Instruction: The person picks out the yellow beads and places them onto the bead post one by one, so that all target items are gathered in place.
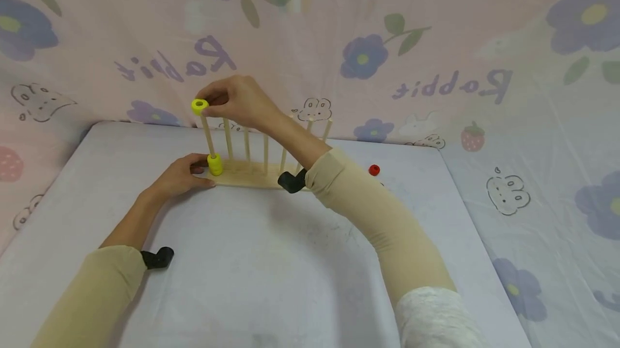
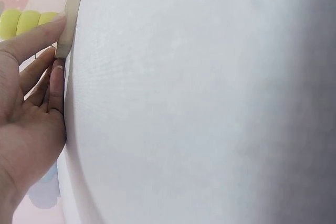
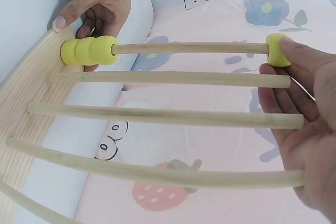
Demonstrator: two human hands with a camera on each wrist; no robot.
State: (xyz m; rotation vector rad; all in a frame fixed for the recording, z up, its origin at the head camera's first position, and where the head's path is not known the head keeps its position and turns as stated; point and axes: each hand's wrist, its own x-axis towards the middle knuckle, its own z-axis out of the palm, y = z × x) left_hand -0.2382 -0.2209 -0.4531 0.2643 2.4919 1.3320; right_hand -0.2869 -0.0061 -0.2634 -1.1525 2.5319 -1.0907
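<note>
My right hand [image 1: 239, 101] pinches a yellow bead [image 1: 199, 106] between thumb and fingers at the top end of the leftmost peg [image 3: 189, 48]. At the foot of that peg, three yellow beads [image 3: 89, 50] sit stacked against the wooden base [image 1: 247, 176] of a peg rack. My left hand [image 1: 181, 176] holds the left end of this base, its thumb on the near edge and its other fingers around the end, as the left wrist view shows. Several bare pegs [image 3: 173, 80] stand in a row to the right of the beaded one.
A red bead [image 1: 374, 170] lies on the white table [image 1: 290, 272], right of the rack. Behind the table hangs a patterned cloth [image 1: 300, 41] with flowers and rabbits. Black wrist mounts [image 1: 159, 258] stick out from both sleeves, and the right forearm crosses in front of the pegs.
</note>
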